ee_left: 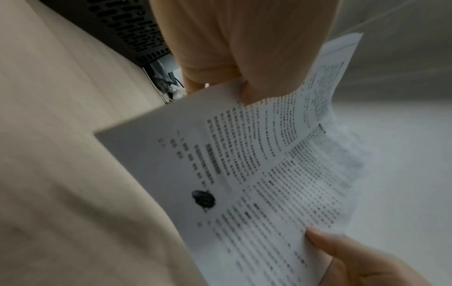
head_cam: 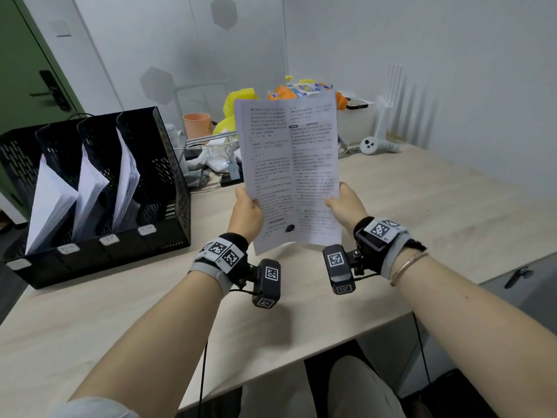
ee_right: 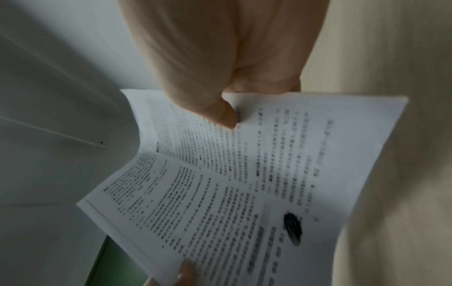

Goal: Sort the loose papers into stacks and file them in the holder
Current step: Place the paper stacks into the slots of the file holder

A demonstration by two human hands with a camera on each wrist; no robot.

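Head view: a thin printed sheet (head_cam: 291, 173), creased down its middle, is held upright above the pale worktop (head_cam: 422, 206), pinched at its lower edges by the left hand (head_cam: 245, 211) and right hand (head_cam: 346, 206). White stacks are seen in three slots of the black perforated holder (head_cam: 168, 164).

Left wrist view: the thumb (ee_left: 252, 92) is pressed onto the sheet.

Right wrist view: the same pinch is shown, blurred. The limp sheet could probably buckle or catch on a divider if lowered slackly.

Printed paper sheet (head_cam: 291, 173), matt; holder (head_cam: 168, 164) perforated, probably metal; table (head_cam: 422, 206) pale wood-grain.
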